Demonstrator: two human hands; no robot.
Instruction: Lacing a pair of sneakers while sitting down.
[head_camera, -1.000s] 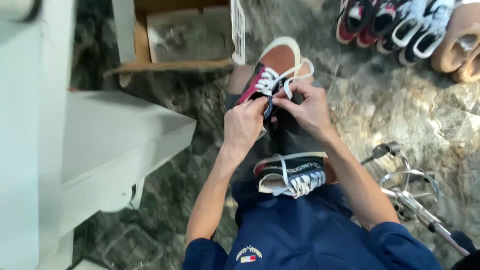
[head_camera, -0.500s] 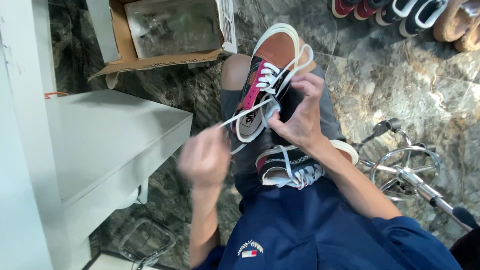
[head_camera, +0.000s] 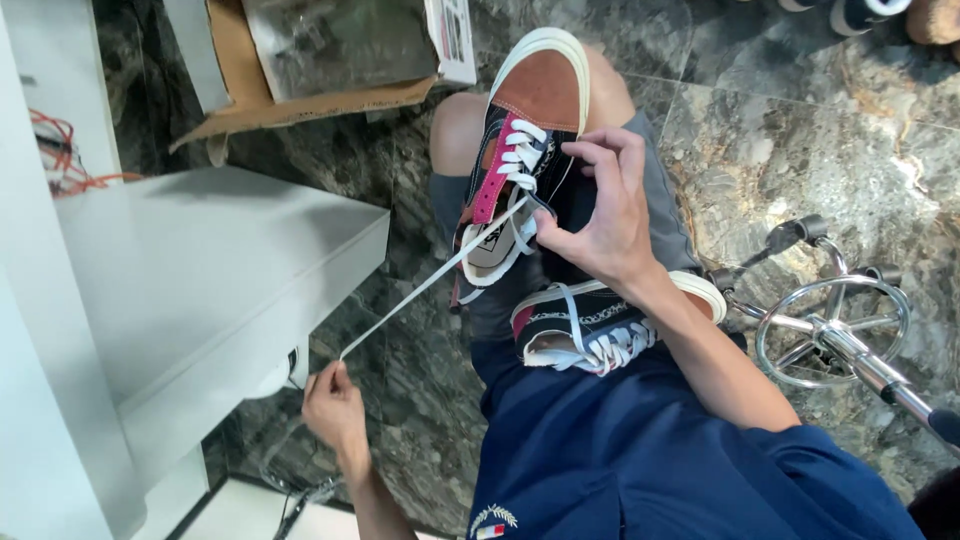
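While seated above a marble floor (head_camera: 800, 130), the person rests a brown-toed sneaker (head_camera: 525, 150) on the knees, a second sneaker (head_camera: 590, 330) just below the right hand (head_camera: 600, 215). Right fingers steady the upper shoe at its eyelets. From there a white shoelace (head_camera: 430, 280) runs taut down-left to the left hand (head_camera: 335, 405), pinched shut on its end.

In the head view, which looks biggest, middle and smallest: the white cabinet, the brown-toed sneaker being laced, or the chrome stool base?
1. White cabinet, by far the largest.
2. Brown-toed sneaker with pink panel.
3. Chrome ring-shaped stool base.
The last two look close; the sneaker sits nearer the camera, so that order is unsure.
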